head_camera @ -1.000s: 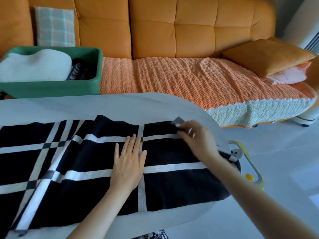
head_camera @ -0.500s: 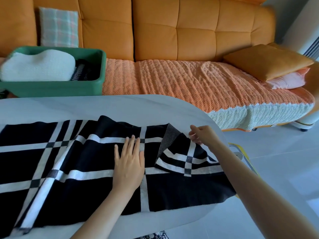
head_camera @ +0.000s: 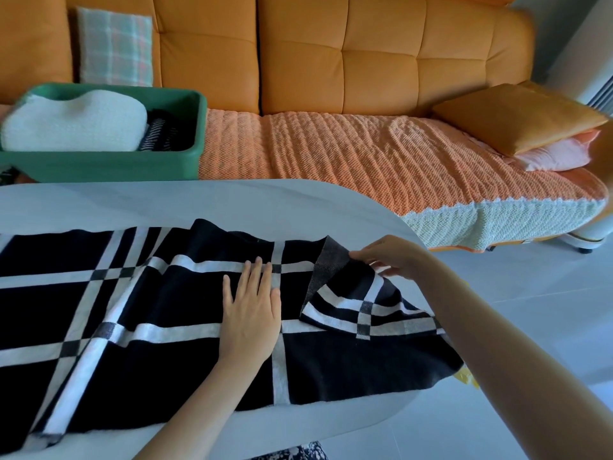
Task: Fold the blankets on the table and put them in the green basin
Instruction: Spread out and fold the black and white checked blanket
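A black blanket with white stripes [head_camera: 159, 313] lies spread across the grey table [head_camera: 232, 204]. My left hand [head_camera: 250, 310] presses flat on its middle, fingers straight. At the blanket's far right end my right hand [head_camera: 391, 257] pinches a corner and holds it lifted, so a flap with its grey underside shows folded back. The green basin [head_camera: 109, 164] stands on the sofa at the upper left, holding a folded white blanket [head_camera: 73, 121] and a dark striped one [head_camera: 159, 134].
An orange sofa [head_camera: 365, 61] with an orange knit cover runs behind the table. A plaid cushion [head_camera: 114, 54] leans at its back left, and orange and pink pillows [head_camera: 517, 124] sit at its right. A yellow object [head_camera: 467, 376] peeks out below the table's right end.
My right hand has lifted the blanket's right corner and turned a flap back over, exposing the grey underside. My left hand has stayed pressed on the middle.
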`<action>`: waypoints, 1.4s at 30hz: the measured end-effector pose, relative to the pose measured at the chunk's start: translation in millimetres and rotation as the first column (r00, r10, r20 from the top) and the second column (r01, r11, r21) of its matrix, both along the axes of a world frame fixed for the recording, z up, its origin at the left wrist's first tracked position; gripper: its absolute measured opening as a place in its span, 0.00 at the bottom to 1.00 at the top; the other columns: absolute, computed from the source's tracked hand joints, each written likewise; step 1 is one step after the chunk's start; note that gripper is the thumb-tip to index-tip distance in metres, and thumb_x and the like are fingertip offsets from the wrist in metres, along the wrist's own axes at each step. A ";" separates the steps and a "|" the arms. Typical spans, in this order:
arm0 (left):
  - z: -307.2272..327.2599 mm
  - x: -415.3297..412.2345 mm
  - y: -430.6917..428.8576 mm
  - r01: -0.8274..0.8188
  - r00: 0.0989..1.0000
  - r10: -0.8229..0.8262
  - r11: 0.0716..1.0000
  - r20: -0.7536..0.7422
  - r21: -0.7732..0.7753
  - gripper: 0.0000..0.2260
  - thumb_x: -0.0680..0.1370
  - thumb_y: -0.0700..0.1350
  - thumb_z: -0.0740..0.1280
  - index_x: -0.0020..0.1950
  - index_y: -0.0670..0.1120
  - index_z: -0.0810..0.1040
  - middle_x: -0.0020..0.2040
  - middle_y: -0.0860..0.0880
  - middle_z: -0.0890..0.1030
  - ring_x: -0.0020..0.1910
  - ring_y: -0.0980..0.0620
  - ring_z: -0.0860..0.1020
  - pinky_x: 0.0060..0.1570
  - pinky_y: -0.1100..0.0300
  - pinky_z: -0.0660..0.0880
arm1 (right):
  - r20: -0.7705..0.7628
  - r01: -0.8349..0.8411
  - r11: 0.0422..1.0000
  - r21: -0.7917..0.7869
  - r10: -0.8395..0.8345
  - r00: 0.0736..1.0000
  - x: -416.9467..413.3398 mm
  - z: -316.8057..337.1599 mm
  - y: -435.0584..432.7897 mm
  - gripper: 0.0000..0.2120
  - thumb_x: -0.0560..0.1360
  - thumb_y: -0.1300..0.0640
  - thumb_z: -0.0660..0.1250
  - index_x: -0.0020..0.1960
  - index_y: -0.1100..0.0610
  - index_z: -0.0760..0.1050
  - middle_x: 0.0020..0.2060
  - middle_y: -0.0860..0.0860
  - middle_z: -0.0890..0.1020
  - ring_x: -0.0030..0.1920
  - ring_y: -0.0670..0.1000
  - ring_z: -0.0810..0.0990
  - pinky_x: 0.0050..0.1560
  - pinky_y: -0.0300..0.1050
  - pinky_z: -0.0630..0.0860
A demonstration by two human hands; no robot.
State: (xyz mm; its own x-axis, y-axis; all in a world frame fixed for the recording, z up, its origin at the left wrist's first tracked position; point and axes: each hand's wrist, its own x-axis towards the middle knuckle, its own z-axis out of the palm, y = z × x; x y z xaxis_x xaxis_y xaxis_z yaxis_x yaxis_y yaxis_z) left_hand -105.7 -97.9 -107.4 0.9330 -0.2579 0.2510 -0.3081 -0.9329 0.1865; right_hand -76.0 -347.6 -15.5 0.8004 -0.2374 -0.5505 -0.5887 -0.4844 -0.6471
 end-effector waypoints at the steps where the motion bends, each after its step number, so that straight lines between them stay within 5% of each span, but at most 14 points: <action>1: 0.1 -0.2 0.1 0.002 1.000 -0.002 1.000 0.001 0.001 0.24 0.80 0.49 0.47 0.69 0.41 0.69 0.70 0.42 0.70 0.70 0.44 0.66 0.66 0.42 0.61 | 0.018 0.004 1.000 0.008 -0.005 1.000 -0.8 0.6 -0.5 0.17 0.73 0.52 0.71 0.52 0.66 0.80 0.37 0.52 0.81 0.37 0.48 0.77 0.37 0.39 0.72; 8: 0.9 -0.3 -0.2 0.005 1.000 -0.005 1.000 -0.005 -0.013 0.24 0.80 0.49 0.46 0.69 0.41 0.69 0.70 0.43 0.69 0.70 0.44 0.66 0.67 0.41 0.62 | 0.061 0.027 0.998 0.062 -0.031 0.998 -11.8 -2.6 -6.0 0.17 0.67 0.51 0.76 0.45 0.64 0.82 0.39 0.54 0.83 0.38 0.49 0.77 0.44 0.41 0.74; 12: -0.3 -0.1 1.0 0.017 1.000 -0.017 1.000 -0.009 -0.002 0.25 0.81 0.50 0.43 0.70 0.41 0.68 0.70 0.42 0.68 0.71 0.44 0.65 0.67 0.41 0.62 | 0.219 0.101 0.993 0.060 -0.112 0.969 -20.0 -12.3 2.2 0.13 0.69 0.53 0.75 0.34 0.62 0.78 0.31 0.53 0.78 0.33 0.49 0.74 0.35 0.38 0.72; 17: 0.0 -1.0 0.0 0.018 1.000 -0.018 0.999 -0.015 -0.041 0.24 0.80 0.50 0.45 0.71 0.41 0.67 0.71 0.43 0.68 0.71 0.46 0.64 0.68 0.42 0.61 | 0.351 0.178 0.984 0.009 -0.170 0.921 -26.4 -21.6 11.6 0.14 0.73 0.53 0.71 0.33 0.59 0.74 0.26 0.51 0.74 0.21 0.43 0.69 0.23 0.35 0.66; 20: -0.8 0.3 0.0 0.014 1.000 -0.015 0.998 -0.019 -0.054 0.25 0.80 0.50 0.44 0.71 0.42 0.67 0.72 0.44 0.67 0.72 0.46 0.62 0.69 0.43 0.58 | 0.382 0.175 0.985 -0.006 -0.159 0.910 -30.2 -24.1 16.3 0.10 0.74 0.56 0.70 0.38 0.62 0.79 0.32 0.55 0.80 0.33 0.51 0.78 0.36 0.43 0.75; 22: -0.8 0.6 0.2 0.011 1.000 -0.013 0.999 -0.022 -0.048 0.25 0.80 0.50 0.45 0.71 0.42 0.66 0.72 0.44 0.66 0.72 0.46 0.62 0.69 0.43 0.59 | 0.383 0.137 0.989 -0.053 -0.107 0.918 -32.1 -23.4 16.6 0.09 0.74 0.57 0.69 0.41 0.62 0.82 0.35 0.56 0.83 0.37 0.53 0.80 0.41 0.46 0.77; 26: -0.6 -0.6 0.6 0.015 1.000 -0.015 1.000 -0.020 -0.024 0.24 0.80 0.50 0.45 0.71 0.41 0.67 0.72 0.43 0.67 0.72 0.46 0.63 0.69 0.42 0.60 | 0.395 0.004 0.998 -0.067 0.022 0.918 -35.3 -14.9 13.7 0.06 0.75 0.57 0.68 0.44 0.57 0.83 0.27 0.46 0.81 0.22 0.39 0.72 0.27 0.31 0.68; 30: -0.2 -0.8 0.5 0.014 1.000 -0.015 1.000 -0.022 -0.026 0.24 0.80 0.50 0.45 0.70 0.41 0.67 0.71 0.43 0.67 0.72 0.45 0.64 0.68 0.42 0.61 | 0.465 -0.206 0.970 -0.129 0.243 0.851 -38.9 -7.7 8.1 0.09 0.76 0.62 0.65 0.48 0.50 0.81 0.41 0.42 0.83 0.32 0.39 0.76 0.36 0.39 0.74; 35: -0.8 0.2 0.2 0.013 0.999 -0.014 0.999 -0.029 -0.033 0.25 0.80 0.50 0.44 0.71 0.42 0.66 0.72 0.44 0.66 0.72 0.46 0.62 0.70 0.43 0.59 | 0.322 -0.424 0.878 -0.221 0.476 0.818 -38.4 -10.7 4.3 0.09 0.76 0.61 0.66 0.45 0.47 0.77 0.49 0.46 0.80 0.45 0.45 0.79 0.42 0.30 0.72; 38: 0.0 -0.4 0.6 0.015 1.000 -0.015 1.000 -0.027 -0.028 0.25 0.80 0.50 0.44 0.71 0.41 0.67 0.72 0.44 0.66 0.72 0.46 0.62 0.69 0.42 0.59 | 0.371 -0.349 0.895 -0.278 0.435 0.821 -30.7 -13.6 3.0 0.11 0.74 0.62 0.69 0.40 0.47 0.76 0.41 0.45 0.79 0.39 0.45 0.77 0.41 0.32 0.71; 42: 1.9 -0.5 0.6 0.029 0.999 -0.029 1.000 -0.025 -0.003 0.24 0.80 0.49 0.45 0.70 0.41 0.68 0.70 0.42 0.69 0.71 0.45 0.65 0.67 0.41 0.63 | 0.527 -0.046 0.951 -0.305 0.209 0.824 -6.0 0.4 -11.2 0.05 0.75 0.68 0.65 0.45 0.60 0.78 0.33 0.50 0.78 0.27 0.43 0.76 0.36 0.38 0.74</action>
